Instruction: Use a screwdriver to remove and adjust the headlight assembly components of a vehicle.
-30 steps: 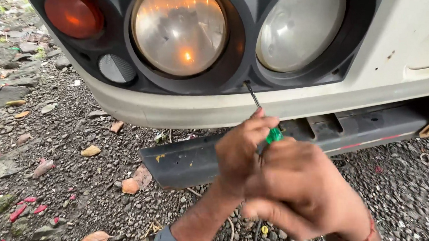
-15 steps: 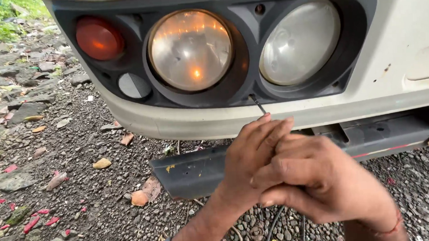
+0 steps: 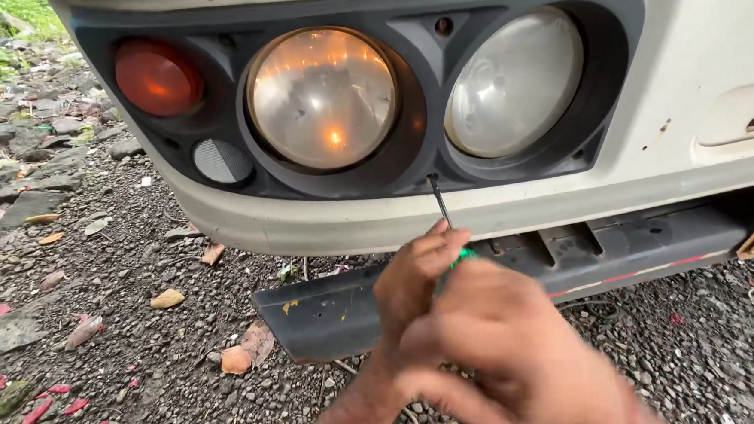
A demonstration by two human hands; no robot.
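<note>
Both hands, left hand (image 3: 417, 280) and right hand (image 3: 509, 360), have fingers clamped on a green-handled steel screwdriver (image 3: 442, 213), tip touching the black plastic headlamp surround (image 3: 426, 162) (amber lamp lit).

2 hands (image 3: 487, 344), 1 screwdriver (image 3: 439, 202), 2 round headlamps (image 3: 324, 99), 1 orange lamp (image 3: 155, 77), 1 sm. reflector (image 3: 222, 162).
</note>
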